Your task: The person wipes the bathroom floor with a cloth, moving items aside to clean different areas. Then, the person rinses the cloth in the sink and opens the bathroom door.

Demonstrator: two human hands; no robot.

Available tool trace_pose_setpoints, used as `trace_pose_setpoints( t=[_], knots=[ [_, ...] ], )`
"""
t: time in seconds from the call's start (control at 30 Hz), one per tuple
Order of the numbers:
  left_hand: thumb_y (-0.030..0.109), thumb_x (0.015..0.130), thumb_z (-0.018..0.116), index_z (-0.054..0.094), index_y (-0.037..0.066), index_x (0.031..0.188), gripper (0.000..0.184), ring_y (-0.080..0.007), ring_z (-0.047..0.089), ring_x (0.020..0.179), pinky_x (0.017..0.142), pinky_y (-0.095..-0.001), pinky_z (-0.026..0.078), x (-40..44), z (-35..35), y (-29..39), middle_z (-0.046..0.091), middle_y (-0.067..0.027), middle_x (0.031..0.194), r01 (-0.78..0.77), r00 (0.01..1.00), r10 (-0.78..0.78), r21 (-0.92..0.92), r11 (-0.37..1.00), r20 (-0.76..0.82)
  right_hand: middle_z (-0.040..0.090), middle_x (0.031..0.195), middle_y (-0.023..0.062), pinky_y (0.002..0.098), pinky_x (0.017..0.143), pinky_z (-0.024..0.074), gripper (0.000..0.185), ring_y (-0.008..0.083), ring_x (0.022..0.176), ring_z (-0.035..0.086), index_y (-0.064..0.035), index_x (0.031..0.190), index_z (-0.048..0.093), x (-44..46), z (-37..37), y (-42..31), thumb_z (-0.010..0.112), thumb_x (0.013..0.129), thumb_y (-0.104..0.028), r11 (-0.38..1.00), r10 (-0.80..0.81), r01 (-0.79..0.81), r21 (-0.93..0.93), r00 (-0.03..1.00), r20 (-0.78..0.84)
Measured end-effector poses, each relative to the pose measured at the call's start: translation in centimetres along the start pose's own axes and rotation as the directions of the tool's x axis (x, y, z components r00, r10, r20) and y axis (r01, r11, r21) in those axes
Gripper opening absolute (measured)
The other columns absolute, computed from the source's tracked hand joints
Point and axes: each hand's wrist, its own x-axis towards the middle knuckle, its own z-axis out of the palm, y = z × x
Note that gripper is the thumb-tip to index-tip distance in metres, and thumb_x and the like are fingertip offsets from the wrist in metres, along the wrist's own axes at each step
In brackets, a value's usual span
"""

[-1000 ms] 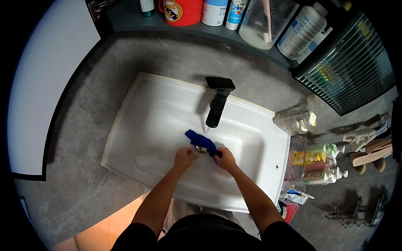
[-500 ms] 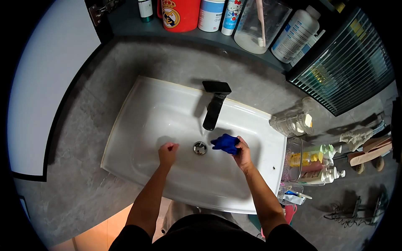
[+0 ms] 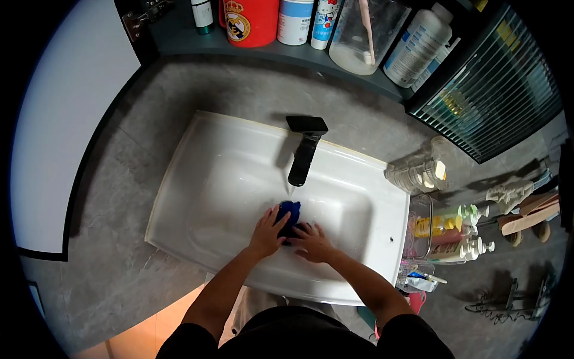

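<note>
A wet-looking, dark blue cloth (image 3: pixel 290 213) lies bunched in the white washbasin (image 3: pixel 209 173), over the spot of the drain, which it hides. My left hand (image 3: pixel 266 234) rests against the cloth's left side, its fingers apart and touching it. On the other side, my right hand (image 3: pixel 314 244) is spread open, with its fingertips at the lower right of the cloth. Neither hand is closed around it. Just above stands the black faucet (image 3: pixel 304 158), its spout pointing down toward the cloth. A faint pale streak shows under the spout; whether it is running water I cannot tell.
Along the back, a shelf holds a red mug (image 3: pixel 251 24), a white tub (image 3: pixel 295 23), a clear cup (image 3: pixel 353 54) with a toothbrush, and a white bottle (image 3: pixel 417 45). Several pump bottles (image 3: pixel 451 230) stand right of the basin, beside a ribbed glass jar (image 3: pixel 412 178).
The blue cloth has moved left and down from my right hand onto the drain area. My left hand has opened and come right to it; my right hand has let go and spread its fingers.
</note>
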Motion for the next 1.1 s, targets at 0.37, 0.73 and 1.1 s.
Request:
trace_pose_setpoints(
  t=[0.37, 0.73, 1.1],
  knots=[
    [0.044, 0.091, 0.065, 0.06, 0.015, 0.117, 0.04, -0.0213, 0.059, 0.104, 0.086, -0.0343, 0.05, 1.8, 6.6, -1.8, 0.061, -0.0066, 0.115, 0.402, 0.892, -0.356, -0.847, 0.348, 0.277, 0.061, 0.112, 0.0165, 0.041, 0.086, 0.0479, 0.032, 0.0358, 0.101, 0.058, -0.0067, 0.115, 0.056, 3.8, 3.1, -0.4, 0.06, 0.084, -0.002, 0.622, 0.525, -0.103, 0.776, 0.79, -0.316],
    [0.053, 0.089, 0.065, 0.058, 0.018, 0.085, 0.035, -0.0109, 0.059, 0.062, 0.052, -0.0254, 0.048, 4.6, 2.6, -0.1, 0.06, 0.0007, 0.073, 0.484, 0.757, -0.209, -0.746, -0.457, 0.619, 0.063, 0.075, 0.0071, 0.043, 0.057, 0.0484, 0.024, 0.0313, 0.067, 0.064, -0.0094, 0.083, 0.052, 3.5, -5.4, -10.4, 0.065, 0.09, -0.028, 0.941, 0.09, 0.11, 0.319, 0.829, -0.552],
    [0.039, 0.095, 0.06, 0.047, 0.018, 0.125, 0.039, -0.0208, 0.052, 0.11, 0.085, -0.0488, 0.052, 2.8, 0.7, 1.3, 0.049, -0.0057, 0.124, 0.589, 0.593, -0.589, -0.794, -0.147, 0.549, 0.063, 0.081, 0.0135, 0.0425, 0.07, 0.0528, 0.021, 0.0346, 0.077, 0.064, -0.0101, 0.106, 0.061, 3.5, -2.7, 2.2, 0.063, 0.092, -0.026, 0.855, 0.484, -0.421, 0.302, 0.439, -0.757]
  ],
)
